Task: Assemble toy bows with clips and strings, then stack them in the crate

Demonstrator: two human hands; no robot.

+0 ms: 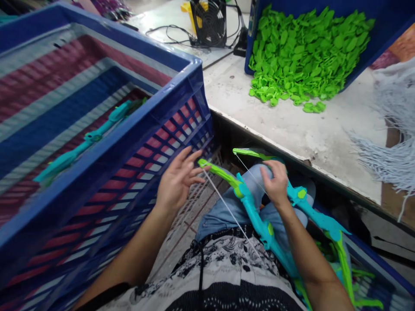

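Two teal and green toy bows lie across my lap. My left hand (177, 181) is open, fingers spread, its fingertips touching the green tip of the nearer bow (249, 203), whose white string (227, 207) runs down toward my waist. My right hand (275, 183) is closed on the middle of the second bow (311, 211), fingers curled over its teal grip. A third teal bow (87, 140) lies inside the big blue crate (155, 116) at my left.
A heap of green plastic pieces (308, 56) fills a tilted blue bin (389, 26) on the white worktable (292, 125). A black fan (209, 21) with cables stands behind. White string bundles (392, 142) hang at right. Another blue crate (382, 268) sits low right.
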